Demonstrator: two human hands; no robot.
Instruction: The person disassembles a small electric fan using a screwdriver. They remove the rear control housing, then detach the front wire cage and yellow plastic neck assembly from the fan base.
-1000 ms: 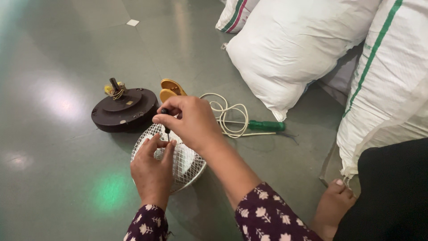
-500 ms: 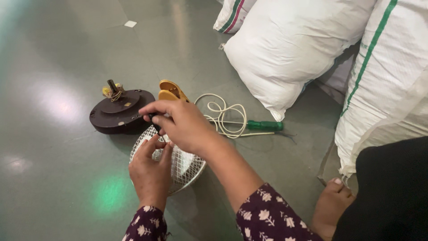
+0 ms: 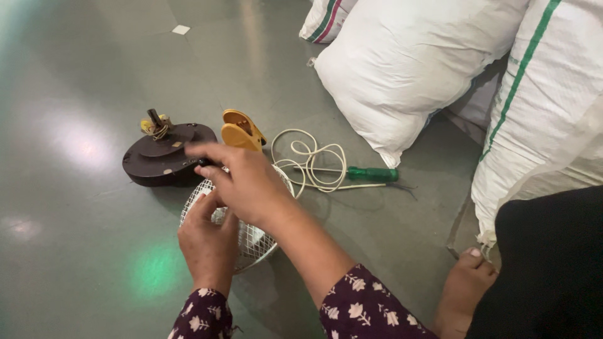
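Head view: R hand (image 3: 242,182) reaches fwd-left across the white wire fan guard (image 3: 248,237), wrist bent, fingers pinched on a small dark tool handle (image 3: 206,162); tip hidden. L hand (image 3: 207,242) lies palm-down on the guard's near-left part, fingers pressed to the mesh, not clenched. Guard lies on the green floor (image 3: 75,251), just beside the dark round motor base (image 3: 164,157). Beyond: yellow part (image 3: 240,132), coiled white cord (image 3: 311,160), green-handled screwdriver (image 3: 370,174).

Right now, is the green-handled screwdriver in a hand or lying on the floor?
Lying on the floor: the green-handled screwdriver lies flat beside the coiled white cord, clear of both hands.
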